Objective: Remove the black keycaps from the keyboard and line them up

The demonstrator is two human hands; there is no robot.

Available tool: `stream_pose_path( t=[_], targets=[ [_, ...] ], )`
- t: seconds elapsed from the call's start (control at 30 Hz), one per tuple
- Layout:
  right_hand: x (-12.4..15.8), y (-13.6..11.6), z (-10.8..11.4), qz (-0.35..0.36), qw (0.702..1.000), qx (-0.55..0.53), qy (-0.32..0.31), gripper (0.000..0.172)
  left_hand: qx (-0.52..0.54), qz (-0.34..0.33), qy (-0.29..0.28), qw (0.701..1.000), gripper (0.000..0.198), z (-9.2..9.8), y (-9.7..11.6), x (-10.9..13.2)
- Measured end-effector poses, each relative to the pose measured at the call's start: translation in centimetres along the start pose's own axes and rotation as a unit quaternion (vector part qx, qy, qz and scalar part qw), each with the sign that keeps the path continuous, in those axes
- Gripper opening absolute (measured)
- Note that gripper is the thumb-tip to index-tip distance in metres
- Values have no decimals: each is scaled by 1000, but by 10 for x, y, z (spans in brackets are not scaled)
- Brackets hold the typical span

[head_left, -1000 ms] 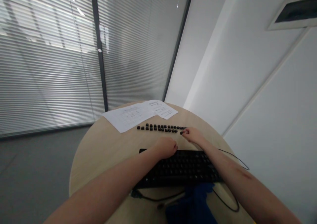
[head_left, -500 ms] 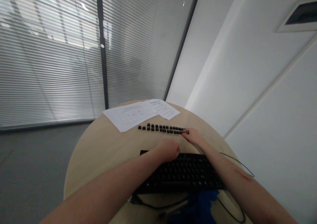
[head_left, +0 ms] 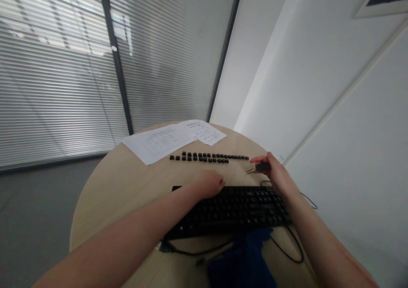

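Right grip (head_left: 276,172) holding dark, thin-pronged tool (head_left: 262,167).

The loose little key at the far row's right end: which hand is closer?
Right. The right hand is just right of that key; the left hand is farther off, left of it and nearer the camera, by the keyboard.

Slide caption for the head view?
Right hand holds a thin-pronged tool near two rows of keycaps; left hand at far edge of keyboard.
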State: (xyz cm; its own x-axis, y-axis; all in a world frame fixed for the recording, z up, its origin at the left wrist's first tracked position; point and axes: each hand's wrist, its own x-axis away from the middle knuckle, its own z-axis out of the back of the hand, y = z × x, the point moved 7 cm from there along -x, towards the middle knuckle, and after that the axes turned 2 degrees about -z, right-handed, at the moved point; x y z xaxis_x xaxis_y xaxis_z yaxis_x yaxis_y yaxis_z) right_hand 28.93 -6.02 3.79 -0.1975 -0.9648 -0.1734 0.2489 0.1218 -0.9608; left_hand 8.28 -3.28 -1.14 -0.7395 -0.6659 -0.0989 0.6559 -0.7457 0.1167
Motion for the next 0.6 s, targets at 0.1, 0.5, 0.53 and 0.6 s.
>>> stream_pose_path(
  t=[0.1,0.5,0.53,0.6],
  targets=[
    [19,22,-7,-69,994,-77,-42,68,5,9,0,1000,40,2,-1,0],
    [21,45,-18,-29,990,-71,-121,48,-5,17,-12,1000,41,3,-5,-1],
    [20,45,-16,-21,991,-65,-111,48,-5,17,-12,1000,41,4,-5,-1],
    [18,46,-13,-5,994,-56,-91,48,-7,13,-12,1000,40,5,-4,-1]
  ],
)
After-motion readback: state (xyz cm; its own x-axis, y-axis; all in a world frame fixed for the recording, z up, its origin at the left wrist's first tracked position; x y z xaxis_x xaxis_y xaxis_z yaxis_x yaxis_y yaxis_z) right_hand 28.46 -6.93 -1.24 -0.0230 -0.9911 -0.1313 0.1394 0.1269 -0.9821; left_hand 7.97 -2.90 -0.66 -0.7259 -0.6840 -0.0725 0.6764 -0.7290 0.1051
